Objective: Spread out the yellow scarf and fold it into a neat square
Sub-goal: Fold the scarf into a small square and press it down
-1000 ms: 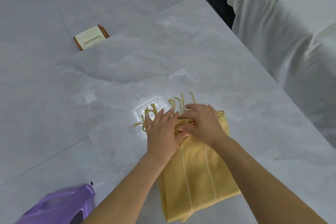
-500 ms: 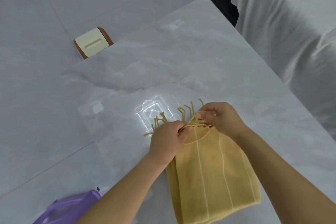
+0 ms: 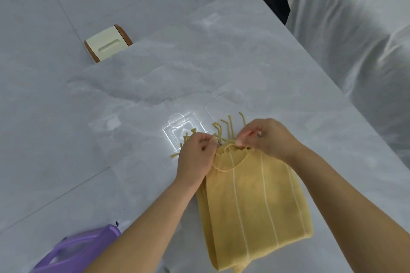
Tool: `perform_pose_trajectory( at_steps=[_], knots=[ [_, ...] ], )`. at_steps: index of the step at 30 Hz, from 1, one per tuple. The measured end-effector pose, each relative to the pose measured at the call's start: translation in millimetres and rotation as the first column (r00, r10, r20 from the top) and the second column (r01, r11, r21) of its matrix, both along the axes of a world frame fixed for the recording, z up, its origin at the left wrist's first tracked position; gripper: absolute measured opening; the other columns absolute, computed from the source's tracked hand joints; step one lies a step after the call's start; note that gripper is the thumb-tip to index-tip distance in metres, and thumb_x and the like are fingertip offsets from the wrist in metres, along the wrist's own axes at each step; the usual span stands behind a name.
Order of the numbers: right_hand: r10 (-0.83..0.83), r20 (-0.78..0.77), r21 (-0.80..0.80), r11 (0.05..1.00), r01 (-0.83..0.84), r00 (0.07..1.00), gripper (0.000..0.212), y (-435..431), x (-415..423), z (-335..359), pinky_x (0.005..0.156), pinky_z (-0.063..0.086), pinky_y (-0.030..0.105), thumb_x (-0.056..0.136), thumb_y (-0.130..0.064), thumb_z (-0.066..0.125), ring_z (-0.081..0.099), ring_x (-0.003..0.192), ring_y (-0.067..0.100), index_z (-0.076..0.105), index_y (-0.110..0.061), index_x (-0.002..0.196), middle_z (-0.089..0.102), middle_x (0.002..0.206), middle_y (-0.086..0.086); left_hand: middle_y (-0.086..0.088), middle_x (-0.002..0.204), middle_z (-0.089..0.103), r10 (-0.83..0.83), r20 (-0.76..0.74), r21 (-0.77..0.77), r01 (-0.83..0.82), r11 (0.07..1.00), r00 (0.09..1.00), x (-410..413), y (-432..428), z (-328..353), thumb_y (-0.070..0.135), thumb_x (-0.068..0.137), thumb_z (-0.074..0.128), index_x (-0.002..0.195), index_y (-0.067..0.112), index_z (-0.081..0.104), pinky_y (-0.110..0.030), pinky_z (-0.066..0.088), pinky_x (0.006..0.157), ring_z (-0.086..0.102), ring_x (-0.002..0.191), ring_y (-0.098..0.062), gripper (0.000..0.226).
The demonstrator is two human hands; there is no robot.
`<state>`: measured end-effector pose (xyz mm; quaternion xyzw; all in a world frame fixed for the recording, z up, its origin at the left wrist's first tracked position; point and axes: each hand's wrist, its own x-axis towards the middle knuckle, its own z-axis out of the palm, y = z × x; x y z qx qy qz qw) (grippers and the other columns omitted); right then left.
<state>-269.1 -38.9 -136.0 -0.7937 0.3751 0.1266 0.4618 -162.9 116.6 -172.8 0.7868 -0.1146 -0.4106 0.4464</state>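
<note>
Yellow scarf (image 3: 255, 201) still folded, with both hands now pinching its fringed end.

Head view: the scarf lies as a folded packet on the near part of the table (image 3: 221, 62), its fringe (image 3: 228, 127) pointing to the table's middle. One second ago the hands were lying flat on that end. Now the left hand (image 3: 195, 157) has its fingers curled on the edge layers and the right hand (image 3: 268, 137) pinches the top layer just beside it, a loose loop of yarn (image 3: 226, 168) hanging between them. I judge that the unfolding is only starting; spreading out is not yet done.
</note>
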Motion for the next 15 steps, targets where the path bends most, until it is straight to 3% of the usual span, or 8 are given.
perform_pose_trajectory(
  at_steps=[3,7,9,11,13,15],
  knots=[
    [0.201,-0.109,-0.163,0.962,-0.217,0.974,0.023,9.1,-7.1,-9.4,0.093,0.041,0.037,0.069,-0.043,0.077,0.057,0.091,0.008,0.07,-0.032,0.088,0.06,0.094,-0.016,0.002,0.077,0.072,0.097,-0.039,-0.047,-0.099,0.994,0.994,0.6,-11.0,4.4,0.022,0.09,0.056,0.092,0.024,0.058,-0.04,0.055,0.078,0.068,0.075,-0.009,0.003],
    [0.255,-0.116,-0.292,0.915,-0.279,0.96,0.016,16.5,-3.3,-15.1,0.1,0.031,0.036,0.079,-0.04,0.068,0.055,0.093,0.011,0.065,-0.028,0.089,0.057,0.093,-0.013,0.001,0.092,0.067,0.11,0.042,-0.067,-0.108,0.992,0.993,3.3,-19.3,9.9,0.027,0.088,0.059,0.103,0.026,0.053,-0.037,0.055,0.074,0.065,0.078,-0.013,0.016],
    [0.249,-0.082,-0.321,0.91,-0.262,0.965,0.012,17.1,0.8,-16.0,0.096,0.034,0.036,0.083,-0.039,0.059,0.053,0.076,0.009,0.057,-0.028,0.081,0.054,0.078,-0.014,0.009,0.098,0.059,-0.042,0.166,-0.007,0.043,0.999,0.985,3.9,-21.1,11.7,0.038,0.082,0.066,0.098,0.03,0.053,-0.031,0.051,0.074,0.06,0.084,-0.01,0.022],
    [0.211,-0.033,-0.302,0.929,-0.211,0.977,0.022,15.6,4.4,-12.6,0.087,0.036,0.031,0.08,-0.046,0.045,0.05,0.062,0.009,0.051,-0.025,0.08,0.053,0.065,-0.013,0.011,0.094,0.058,-0.228,0.165,0.083,0.216,0.973,0.96,3.7,-23.2,11.6,0.046,0.077,0.069,0.093,0.03,0.055,-0.028,0.05,0.071,0.06,0.081,-0.01,0.027],
    [0.221,-0.029,-0.317,0.923,-0.219,0.975,0.024,11.8,7.7,-9.5,0.085,0.04,0.033,0.084,-0.043,0.042,0.057,0.065,0.017,0.052,-0.022,0.086,0.061,0.07,-0.009,0.012,0.087,0.06,-0.29,0.062,0.109,0.282,0.953,0.955,5.0,-26.4,10.2,0.044,0.077,0.07,0.095,0.027,0.056,-0.028,0.049,0.069,0.062,0.077,-0.01,0.029],
    [0.197,0.015,-0.34,0.923,-0.18,0.98,0.012,7.7,10.7,-6.3,0.08,0.045,0.035,0.09,-0.026,0.05,0.06,0.071,0.021,0.058,-0.017,0.095,0.061,0.073,-0.006,0.01,0.086,0.063,-0.343,0.036,0.109,0.337,0.935,0.939,5.9,-31.2,9.1,0.043,0.076,0.071,0.098,0.025,0.057,-0.03,0.048,0.069,0.063,0.079,-0.012,0.032]
  ],
)
